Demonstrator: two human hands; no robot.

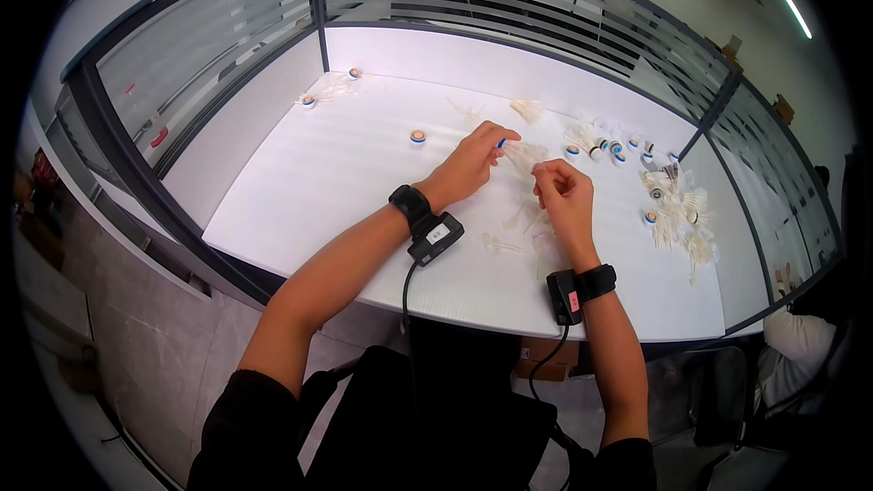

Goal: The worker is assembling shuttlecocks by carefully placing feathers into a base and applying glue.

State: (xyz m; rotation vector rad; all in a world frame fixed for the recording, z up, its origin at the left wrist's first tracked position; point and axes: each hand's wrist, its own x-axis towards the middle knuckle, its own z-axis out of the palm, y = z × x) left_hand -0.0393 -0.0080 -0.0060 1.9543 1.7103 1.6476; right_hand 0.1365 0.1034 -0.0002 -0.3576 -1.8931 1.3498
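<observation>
My left hand [466, 165] is closed round the blue-banded cork end of a shuttlecock [522, 157], above the middle of the white table. The shuttlecock's pale feathers fan out to the right. At the edge of the feathers, my right hand [566, 198] is closed in a pinch, with thumb and forefinger together. Whether a single feather is between those fingertips is too small to tell. Beneath the hands lie loose pale feathers [506, 245]. A bare cork base [417, 137] with a blue rim stands left of my left hand.
Several shuttlecocks [675, 209] are heaped along the right side, with more cork bases [618, 159] near them. Two further bases, one of them here [355, 73], lie at the far left by feathers. A white, glass-topped partition [400, 44] surrounds the table. Black cables [406, 295] hang from both wrists.
</observation>
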